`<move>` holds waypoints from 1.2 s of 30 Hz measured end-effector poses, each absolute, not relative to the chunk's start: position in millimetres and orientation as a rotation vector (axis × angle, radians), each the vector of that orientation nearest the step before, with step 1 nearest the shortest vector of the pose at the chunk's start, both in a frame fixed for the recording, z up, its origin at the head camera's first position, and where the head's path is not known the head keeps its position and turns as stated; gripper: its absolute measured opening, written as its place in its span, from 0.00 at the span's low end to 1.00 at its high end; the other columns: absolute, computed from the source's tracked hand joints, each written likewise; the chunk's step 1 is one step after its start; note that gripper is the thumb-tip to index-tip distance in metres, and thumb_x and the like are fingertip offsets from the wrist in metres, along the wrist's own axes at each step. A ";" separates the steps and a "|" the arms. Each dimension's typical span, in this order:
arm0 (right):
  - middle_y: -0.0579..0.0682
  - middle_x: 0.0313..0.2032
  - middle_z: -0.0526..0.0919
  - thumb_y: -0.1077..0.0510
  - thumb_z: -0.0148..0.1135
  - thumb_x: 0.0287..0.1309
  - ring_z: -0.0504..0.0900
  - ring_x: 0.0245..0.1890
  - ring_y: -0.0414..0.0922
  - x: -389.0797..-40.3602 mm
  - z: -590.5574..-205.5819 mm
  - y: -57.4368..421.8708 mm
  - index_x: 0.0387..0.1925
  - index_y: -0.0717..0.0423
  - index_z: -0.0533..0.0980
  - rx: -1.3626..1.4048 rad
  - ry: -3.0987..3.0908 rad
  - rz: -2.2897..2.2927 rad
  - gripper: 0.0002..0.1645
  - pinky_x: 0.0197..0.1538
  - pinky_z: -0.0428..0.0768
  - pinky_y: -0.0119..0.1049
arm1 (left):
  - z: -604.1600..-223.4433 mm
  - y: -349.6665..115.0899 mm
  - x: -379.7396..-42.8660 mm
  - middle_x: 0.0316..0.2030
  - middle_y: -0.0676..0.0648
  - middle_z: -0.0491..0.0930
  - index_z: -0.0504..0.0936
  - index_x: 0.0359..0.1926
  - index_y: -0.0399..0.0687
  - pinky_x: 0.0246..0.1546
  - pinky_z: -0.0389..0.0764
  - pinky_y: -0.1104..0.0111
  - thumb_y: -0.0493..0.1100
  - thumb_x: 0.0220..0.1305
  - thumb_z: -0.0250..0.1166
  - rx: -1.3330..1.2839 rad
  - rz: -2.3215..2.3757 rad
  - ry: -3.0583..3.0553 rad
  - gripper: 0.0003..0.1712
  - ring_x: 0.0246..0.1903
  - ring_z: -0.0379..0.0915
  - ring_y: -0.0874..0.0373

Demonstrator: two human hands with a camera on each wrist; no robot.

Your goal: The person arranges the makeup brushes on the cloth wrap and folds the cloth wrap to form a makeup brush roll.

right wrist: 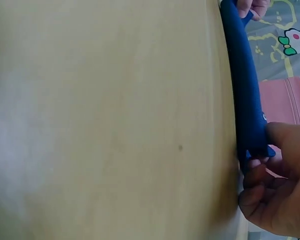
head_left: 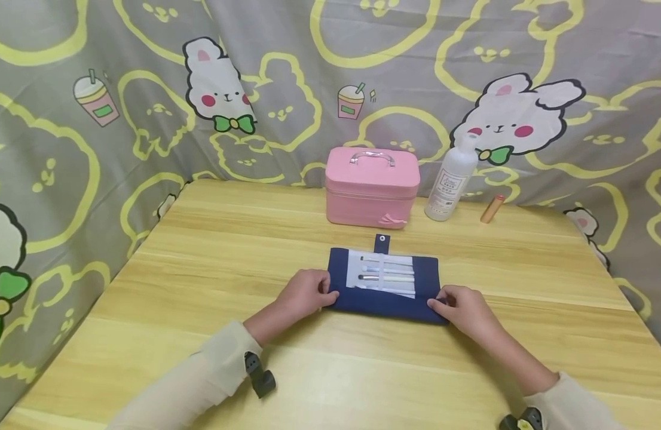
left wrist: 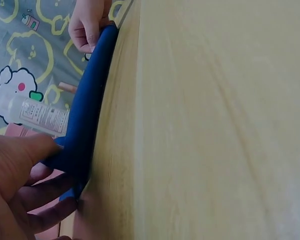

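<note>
A navy brush roll (head_left: 383,306) lies on the table with its near edge folded up. Several makeup brushes (head_left: 397,278) sit in its pale inner panel under a white band, their lower ends covered by the fold. From the far edge sticks out a strap (head_left: 381,243) with a snap. My left hand (head_left: 307,292) pinches the roll's near left corner between thumb and fingers; the left wrist view shows the thumb on top and fingers beneath. At the near right corner, my right hand (head_left: 464,309) pinches the folded edge the same way.
Behind the roll stands a pink case (head_left: 371,206) with a silver handle. To its right are a white pump bottle (head_left: 450,182) and a small orange tube (head_left: 492,209). A patterned curtain (head_left: 287,30) hangs along the back and sides of the wooden table (head_left: 212,251).
</note>
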State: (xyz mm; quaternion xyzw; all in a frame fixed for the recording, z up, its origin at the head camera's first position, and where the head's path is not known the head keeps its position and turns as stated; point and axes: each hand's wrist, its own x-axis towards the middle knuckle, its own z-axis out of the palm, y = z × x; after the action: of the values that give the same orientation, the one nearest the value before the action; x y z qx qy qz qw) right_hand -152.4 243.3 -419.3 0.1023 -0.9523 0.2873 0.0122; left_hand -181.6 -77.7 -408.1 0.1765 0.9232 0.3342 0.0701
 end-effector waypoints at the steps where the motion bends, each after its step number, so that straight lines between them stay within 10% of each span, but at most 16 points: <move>1: 0.41 0.15 0.66 0.55 0.66 0.52 0.64 0.19 0.40 -152.3 -419.6 243.4 0.20 0.52 0.73 0.324 -2.974 0.896 0.12 0.26 0.62 0.33 | -407.8 -77.7 -181.5 0.12 0.54 0.67 0.68 0.17 0.48 0.21 0.68 0.71 0.44 0.54 0.68 0.524 1.006 2.767 0.18 0.12 0.66 0.64; 19: 0.40 0.28 0.75 0.72 0.63 0.46 0.75 0.29 0.38 -147.1 -419.8 243.4 0.30 0.53 0.80 0.950 -2.731 0.543 0.12 0.33 0.76 0.35 | -415.5 -72.0 -178.9 0.38 0.52 0.74 0.82 0.33 0.56 0.34 0.70 0.62 0.42 0.56 0.65 1.146 0.400 3.000 0.03 0.37 0.68 0.55; 27: 0.45 0.43 0.74 0.53 0.66 0.52 0.73 0.38 0.39 -135.7 -417.2 260.9 0.50 0.57 0.77 0.998 -2.970 0.572 0.24 0.37 0.75 0.36 | -407.7 -80.5 -178.5 0.39 0.53 0.79 0.82 0.44 0.50 0.42 0.72 0.63 0.48 0.59 0.62 1.344 0.249 2.869 0.14 0.41 0.74 0.59; 36: 0.46 0.43 0.79 0.59 0.64 0.54 0.77 0.40 0.42 -139.6 -420.0 268.4 0.46 0.56 0.79 0.928 -2.866 0.733 0.15 0.42 0.76 0.41 | -409.0 -83.1 -183.6 0.39 0.47 0.81 0.76 0.53 0.41 0.40 0.75 0.67 0.42 0.58 0.60 1.343 0.424 2.802 0.21 0.36 0.76 0.59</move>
State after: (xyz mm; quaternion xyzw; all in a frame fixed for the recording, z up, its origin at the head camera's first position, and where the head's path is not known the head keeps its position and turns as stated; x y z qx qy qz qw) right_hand -139.6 268.4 -420.0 0.2994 -0.9241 0.2365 0.0206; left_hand -183.6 -83.1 -409.0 0.4281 0.8936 0.1351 0.0029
